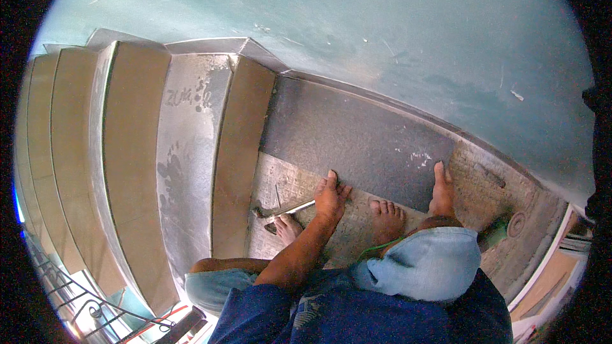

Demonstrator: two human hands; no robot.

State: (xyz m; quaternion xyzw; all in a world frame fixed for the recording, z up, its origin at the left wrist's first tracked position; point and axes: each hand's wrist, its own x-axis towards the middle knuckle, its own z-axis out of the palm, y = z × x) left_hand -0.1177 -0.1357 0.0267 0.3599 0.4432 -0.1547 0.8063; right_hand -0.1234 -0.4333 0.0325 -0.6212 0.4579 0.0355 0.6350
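A large dark grey tile (344,130) lies flat on the rough stair landing, along the wall. My left hand (331,194) rests at its near edge with thumb and fingers apart, the fingertips touching the tile. On the tile's right edge lies my right hand (442,185), its fingers stretched out. White marks show on the tile beside it. A metal tool with a long shiny bar (296,208) lies by my left foot (289,229), its end close under my left hand. My right foot (387,220) stands at the tile's near edge.
Stairs with brown risers (239,127) climb to the left. A pale green wall (408,19) runs along the far side. At right are a green object (494,234) and a round disc (517,224) on rough concrete. A black metal railing (95,309) stands lower left.
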